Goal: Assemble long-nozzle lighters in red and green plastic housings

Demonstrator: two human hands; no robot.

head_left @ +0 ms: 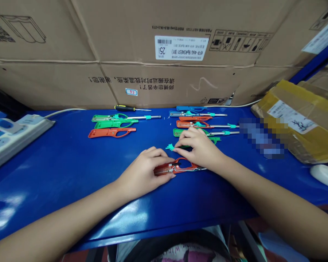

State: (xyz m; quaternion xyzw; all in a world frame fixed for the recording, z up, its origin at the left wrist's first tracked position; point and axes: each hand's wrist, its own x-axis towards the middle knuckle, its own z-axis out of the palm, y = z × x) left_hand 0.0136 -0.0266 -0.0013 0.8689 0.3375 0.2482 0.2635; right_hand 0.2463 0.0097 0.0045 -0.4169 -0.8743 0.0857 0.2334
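I'm getting a moderately bright, slightly cool picture, with the light seeming to fall from above. It bounces hard off the glossy blue tabletop (57,163): I see broad white glare at the lower left, another pale patch along the front edge and a faint spot on the right. The cardboard (57,83) reads matte and duller, and the space under the table is dim. Both the left hand (144,167) and right hand (199,145) look fairly crisp to me, while fine print is soft. The wide lens stretches the power strip (5,142) at my left edge, and a pixelated patch (262,138) hides detail at right.
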